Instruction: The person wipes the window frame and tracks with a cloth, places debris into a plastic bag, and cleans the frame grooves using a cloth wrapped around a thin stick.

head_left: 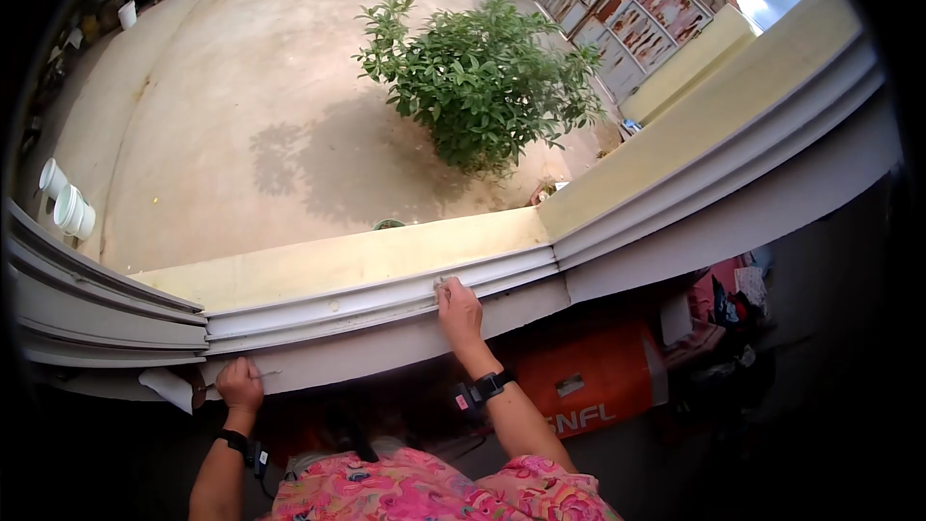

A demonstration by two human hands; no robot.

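My left hand [239, 386] is closed around a thin rod-like tool [272, 372], whose slim end sticks out to the right just in front of the inner sill. Left of that fist a white sheet-like piece [169, 388] hangs below the window frame; whether it joins the tool I cannot tell. My right hand [460, 311] has its fingertips pinched together at the white sliding-window track [386, 293]. A small greyish bit shows at those fingertips, too small to name. Each wrist wears a black strap with a small device.
White window panels [106, 299] stand at the left of the opening. Outside are a leafy shrub [482, 87], white buckets [73, 210] and a rusty metal gate [627, 10]. Below the sill, indoors, lie an orange box [579, 376] and a pile of cloth [723, 299].
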